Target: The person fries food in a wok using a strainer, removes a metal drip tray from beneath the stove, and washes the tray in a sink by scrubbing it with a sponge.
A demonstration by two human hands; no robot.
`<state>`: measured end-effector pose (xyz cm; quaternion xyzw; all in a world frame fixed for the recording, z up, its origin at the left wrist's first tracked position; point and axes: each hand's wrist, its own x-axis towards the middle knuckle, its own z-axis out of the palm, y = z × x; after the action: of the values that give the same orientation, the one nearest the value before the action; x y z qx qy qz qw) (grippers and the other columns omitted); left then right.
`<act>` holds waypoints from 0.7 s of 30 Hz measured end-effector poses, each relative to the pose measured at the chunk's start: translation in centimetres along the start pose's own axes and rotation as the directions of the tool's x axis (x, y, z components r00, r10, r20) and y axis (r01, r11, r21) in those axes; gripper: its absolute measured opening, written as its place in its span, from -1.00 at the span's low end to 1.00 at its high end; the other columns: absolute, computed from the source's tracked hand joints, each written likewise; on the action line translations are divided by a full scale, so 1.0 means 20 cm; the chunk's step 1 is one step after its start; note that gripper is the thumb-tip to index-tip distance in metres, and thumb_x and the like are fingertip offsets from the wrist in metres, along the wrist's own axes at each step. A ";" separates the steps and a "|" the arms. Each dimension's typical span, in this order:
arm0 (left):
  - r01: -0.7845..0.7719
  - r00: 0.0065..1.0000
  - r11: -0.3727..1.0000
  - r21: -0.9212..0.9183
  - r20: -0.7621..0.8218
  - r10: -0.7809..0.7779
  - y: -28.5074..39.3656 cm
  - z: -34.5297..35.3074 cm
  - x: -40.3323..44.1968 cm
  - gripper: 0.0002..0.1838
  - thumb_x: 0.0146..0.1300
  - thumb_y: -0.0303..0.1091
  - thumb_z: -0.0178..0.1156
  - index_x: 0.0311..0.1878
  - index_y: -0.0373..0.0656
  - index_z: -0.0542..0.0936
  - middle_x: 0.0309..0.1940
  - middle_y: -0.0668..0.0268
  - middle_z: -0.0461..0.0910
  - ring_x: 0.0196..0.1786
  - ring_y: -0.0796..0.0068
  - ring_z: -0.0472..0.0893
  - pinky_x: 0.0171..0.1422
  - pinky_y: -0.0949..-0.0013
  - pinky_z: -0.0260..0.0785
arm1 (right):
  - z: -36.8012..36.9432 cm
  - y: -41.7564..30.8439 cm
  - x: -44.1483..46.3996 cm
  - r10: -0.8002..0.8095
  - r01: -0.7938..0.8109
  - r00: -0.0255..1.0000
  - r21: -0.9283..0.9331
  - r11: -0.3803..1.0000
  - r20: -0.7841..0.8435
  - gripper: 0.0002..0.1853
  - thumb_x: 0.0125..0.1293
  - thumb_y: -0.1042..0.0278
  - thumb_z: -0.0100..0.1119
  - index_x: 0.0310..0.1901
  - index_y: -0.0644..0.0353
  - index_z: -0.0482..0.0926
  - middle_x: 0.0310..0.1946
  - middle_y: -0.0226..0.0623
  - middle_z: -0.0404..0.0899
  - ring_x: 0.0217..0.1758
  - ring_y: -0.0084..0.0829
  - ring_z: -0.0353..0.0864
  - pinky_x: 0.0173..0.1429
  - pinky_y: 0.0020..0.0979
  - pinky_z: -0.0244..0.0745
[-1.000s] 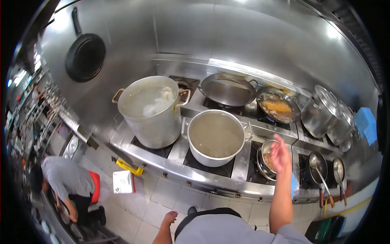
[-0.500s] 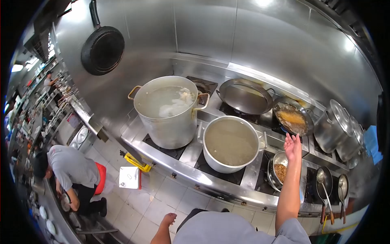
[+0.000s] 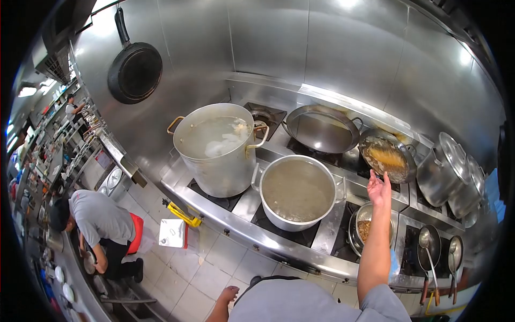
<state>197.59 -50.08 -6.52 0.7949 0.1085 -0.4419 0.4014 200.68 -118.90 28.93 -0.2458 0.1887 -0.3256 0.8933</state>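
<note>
My right hand (image 3: pixel 379 189) reaches over the stove with its palm up, fingers apart and holding nothing. Just beyond the fingertips is a wok (image 3: pixel 370 140) with a golden-brown piece of food (image 3: pixel 387 157) in bubbling oil. My forearm passes over a small metal pan (image 3: pixel 390 232) holding brown bits. At my left side hangs my left hand (image 3: pixel 229 293), its fingers curled in and nothing visible in them. A wide pot (image 3: pixel 259 189) of cloudy liquid stands left of my right hand. Behind it sits another wok (image 3: pixel 316 140) with liquid in it.
A tall stockpot (image 3: pixel 214 177) with pale contents stands at the stove's left. Lidded pots (image 3: pixel 432 174) and pans with ladles (image 3: pixel 426 241) are on the right. A frying pan (image 3: pixel 135 72) hangs on the wall. A co-worker (image 3: pixel 102 225) bends at the left counter beside a white-topped box (image 3: pixel 170 233).
The camera view has shifted slightly. My right hand stays near the frying wok, a little lower and further left, its fingers still spread. The co-worker remains bent over.
</note>
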 end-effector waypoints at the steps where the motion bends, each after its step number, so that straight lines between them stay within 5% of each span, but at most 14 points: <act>1: 0.019 1.000 0.999 -0.042 0.006 -0.019 0.03 -0.01 -0.01 -0.59 0.22 -0.06 0.19 0.04 -0.10 0.59 -0.26 0.32 0.66 -0.33 0.45 0.62 -0.39 0.36 0.49 | 0.00 0.00 0.01 -0.001 0.001 1.000 0.032 0.999 -0.009 -0.50 0.32 -0.04 0.15 -0.04 0.33 0.46 -0.13 -0.13 0.65 -0.33 -0.46 0.66 -0.34 -0.44 0.54; 7: 0.039 0.999 0.988 -0.146 0.030 -0.034 0.12 -0.03 0.00 -0.63 0.22 -0.18 0.19 0.05 -0.13 0.55 -0.28 0.29 0.63 -0.43 0.42 0.60 -0.48 0.36 0.46 | -0.04 -0.11 0.01 0.052 -0.063 0.997 0.205 0.977 0.061 -0.59 0.26 -0.08 0.23 -0.47 0.13 0.48 -0.59 -0.34 0.53 -0.53 -0.40 0.52 -0.36 -0.39 0.47; 10: -0.049 0.999 0.996 -0.077 0.017 0.050 0.21 -0.01 -0.08 -0.65 0.24 -0.21 0.15 0.03 -0.18 0.52 -0.32 0.26 0.60 -0.44 0.41 0.59 -0.53 0.35 0.43 | -0.10 -0.20 0.03 0.056 -0.055 0.998 0.168 0.984 0.000 -0.61 0.24 0.00 0.23 -0.46 0.20 0.48 -0.59 -0.34 0.51 -0.56 -0.44 0.45 -0.38 -0.41 0.42; 12: -0.297 0.953 0.924 0.243 0.021 0.301 0.11 -0.03 0.02 -0.62 0.26 -0.12 0.10 -0.06 -0.21 0.64 -0.19 0.11 0.67 -0.10 0.26 0.63 0.00 0.29 0.43 | -0.03 -0.29 -0.06 0.034 -0.025 0.993 0.080 0.996 -0.112 -0.76 0.17 0.26 0.16 -0.37 0.32 0.52 -0.54 -0.32 0.55 -0.55 -0.45 0.48 -0.41 -0.45 0.47; 15: -0.316 0.949 0.864 0.393 0.120 0.292 0.11 -0.01 0.02 -0.60 0.30 -0.07 0.04 -0.05 -0.18 0.64 -0.13 0.07 0.65 0.00 0.20 0.62 0.08 0.28 0.41 | -0.07 -0.40 -0.09 0.062 -0.055 0.981 0.041 0.998 -0.182 -0.81 0.14 0.36 0.11 -0.33 0.34 0.51 -0.50 -0.29 0.57 -0.55 -0.48 0.50 -0.45 -0.49 0.49; 17: -0.313 0.950 0.861 0.401 0.108 0.294 0.15 0.01 0.01 -0.60 0.30 -0.06 0.03 -0.06 -0.16 0.64 -0.13 0.07 0.65 0.00 0.20 0.61 0.08 0.28 0.41 | -0.18 -0.47 -0.08 0.151 -0.155 0.985 -0.044 0.987 -0.090 -0.82 0.11 0.42 0.07 -0.29 0.35 0.48 -0.45 -0.25 0.56 -0.54 -0.49 0.50 -0.45 -0.54 0.51; 21: -0.236 0.972 0.936 0.260 0.072 0.225 0.20 0.05 -0.06 -0.62 0.31 -0.08 0.05 -0.12 -0.18 0.66 -0.17 0.06 0.66 -0.05 0.23 0.63 0.04 0.29 0.43 | -0.26 -0.54 -0.10 0.096 -0.114 0.979 -0.095 0.989 -0.178 -0.83 0.11 0.43 0.05 -0.32 0.38 0.48 -0.45 -0.22 0.55 -0.56 -0.52 0.47 -0.50 -0.58 0.46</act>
<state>198.32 -53.14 -3.71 0.8395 -0.0542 -0.4189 0.3417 191.34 -126.34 31.10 -0.2527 0.2951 -0.2875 0.8755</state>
